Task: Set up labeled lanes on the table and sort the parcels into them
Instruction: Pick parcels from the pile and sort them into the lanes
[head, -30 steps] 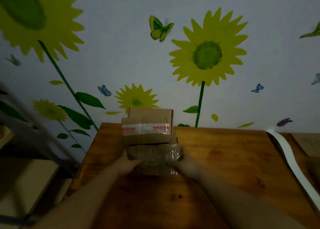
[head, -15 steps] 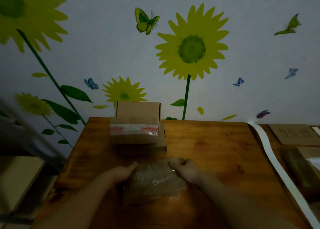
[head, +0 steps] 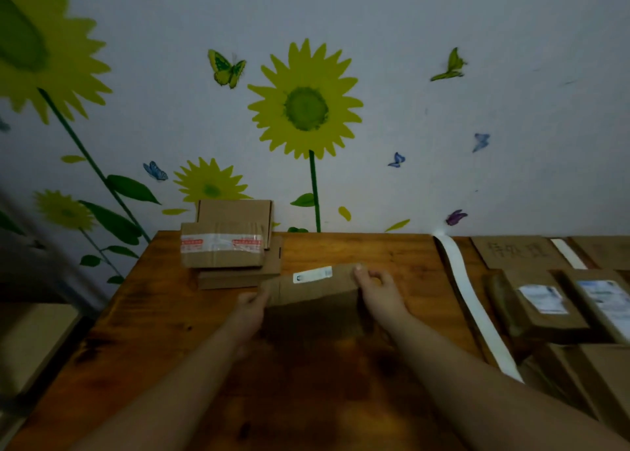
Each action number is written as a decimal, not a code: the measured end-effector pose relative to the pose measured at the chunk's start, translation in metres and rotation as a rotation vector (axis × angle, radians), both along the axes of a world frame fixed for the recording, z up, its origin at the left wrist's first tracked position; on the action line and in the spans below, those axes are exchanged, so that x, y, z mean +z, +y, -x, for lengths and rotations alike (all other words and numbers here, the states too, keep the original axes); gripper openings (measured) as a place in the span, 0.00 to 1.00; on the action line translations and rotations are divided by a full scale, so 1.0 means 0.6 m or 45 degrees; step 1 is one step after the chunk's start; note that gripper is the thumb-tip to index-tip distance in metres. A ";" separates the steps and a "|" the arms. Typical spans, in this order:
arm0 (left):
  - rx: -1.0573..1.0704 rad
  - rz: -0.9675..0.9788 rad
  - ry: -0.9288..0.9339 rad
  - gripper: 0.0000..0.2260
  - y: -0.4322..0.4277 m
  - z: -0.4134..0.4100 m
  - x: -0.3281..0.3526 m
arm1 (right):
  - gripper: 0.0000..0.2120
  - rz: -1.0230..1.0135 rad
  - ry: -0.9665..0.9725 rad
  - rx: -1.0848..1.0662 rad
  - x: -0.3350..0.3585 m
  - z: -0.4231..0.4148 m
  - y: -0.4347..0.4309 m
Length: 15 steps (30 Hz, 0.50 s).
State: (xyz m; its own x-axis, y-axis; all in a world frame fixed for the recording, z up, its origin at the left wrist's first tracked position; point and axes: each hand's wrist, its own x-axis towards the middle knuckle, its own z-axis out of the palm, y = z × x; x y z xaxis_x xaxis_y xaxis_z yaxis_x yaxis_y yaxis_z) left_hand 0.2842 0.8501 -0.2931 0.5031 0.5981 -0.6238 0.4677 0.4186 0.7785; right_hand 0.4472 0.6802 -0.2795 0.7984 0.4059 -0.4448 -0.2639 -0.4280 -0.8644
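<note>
We hold the flat brown cardboard parcel at the middle of the wooden table, long axis 9 to 3 o'clock, white label at its 12 edge (tilted up). Our left hand and right hand pinch its ends. At 11 sit stacked cardboard boxes; bare wood lies toward 3.

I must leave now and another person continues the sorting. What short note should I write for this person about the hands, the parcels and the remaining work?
The left hand grips the left edge of a brown parcel; the right hand pinches its right edge. Its white sticker faces the camera.
A stack of boxes waits at the far left of the table.
Done: white strip marks a lane, cardboard sign lies beyond it, labelled parcels lie there.
Left: place the held parcel, then sort the stack.
</note>
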 end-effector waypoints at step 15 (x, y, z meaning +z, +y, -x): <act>-0.024 0.092 -0.617 0.17 -0.048 0.037 0.135 | 0.29 -0.428 -0.142 -0.171 0.129 0.072 -0.111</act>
